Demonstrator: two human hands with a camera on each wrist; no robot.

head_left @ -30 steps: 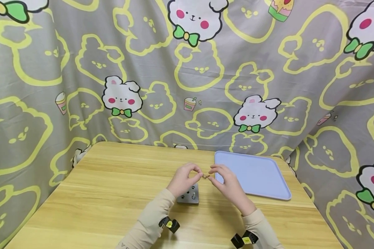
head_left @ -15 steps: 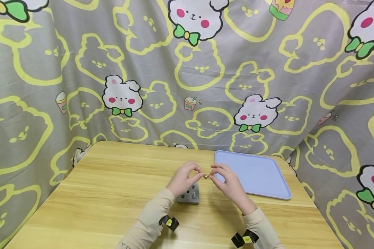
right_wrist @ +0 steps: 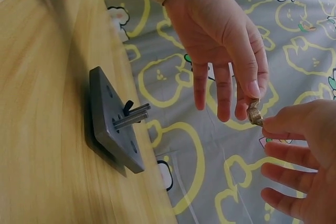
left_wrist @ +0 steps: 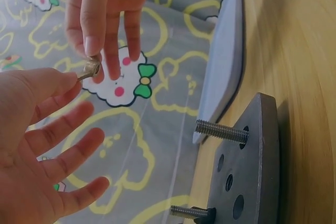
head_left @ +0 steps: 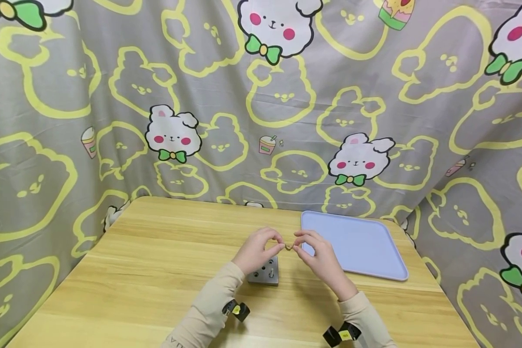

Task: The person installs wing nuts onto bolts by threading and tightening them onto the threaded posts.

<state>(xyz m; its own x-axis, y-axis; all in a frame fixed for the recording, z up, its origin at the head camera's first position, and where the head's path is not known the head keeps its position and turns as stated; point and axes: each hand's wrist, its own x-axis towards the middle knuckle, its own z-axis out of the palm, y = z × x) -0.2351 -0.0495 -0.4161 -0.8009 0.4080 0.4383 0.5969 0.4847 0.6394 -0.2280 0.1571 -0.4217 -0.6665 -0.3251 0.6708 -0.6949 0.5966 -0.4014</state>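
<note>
A small brass-coloured wing nut (left_wrist: 92,67) is held up between both hands, over the table. My left hand (head_left: 255,250) pinches one wing of it between thumb and index finger, the other fingers spread apart. At the opposite wing, my right hand (head_left: 319,253) pinches with its thumb and fingertips. Below and beside the left hand stands a grey metal block (head_left: 263,277) with several holes, partly hidden by that hand in the head view. Two threaded bolts stick out of it, a longer bolt (left_wrist: 223,130) and another bolt (left_wrist: 189,212) with a dark piece at its base.
A light blue tray (head_left: 356,246) lies at the back right of the wooden table (head_left: 156,270), beyond the right hand. A patterned curtain (head_left: 226,96) hangs behind the table and along its sides. A black camera mount (head_left: 237,310) sits on the left wrist, another on the right.
The wing nut has turned slightly between the fingertips, and the right thumb has shifted a little against it. Both hands stay in nearly the same place; the block and tray have not moved.
</note>
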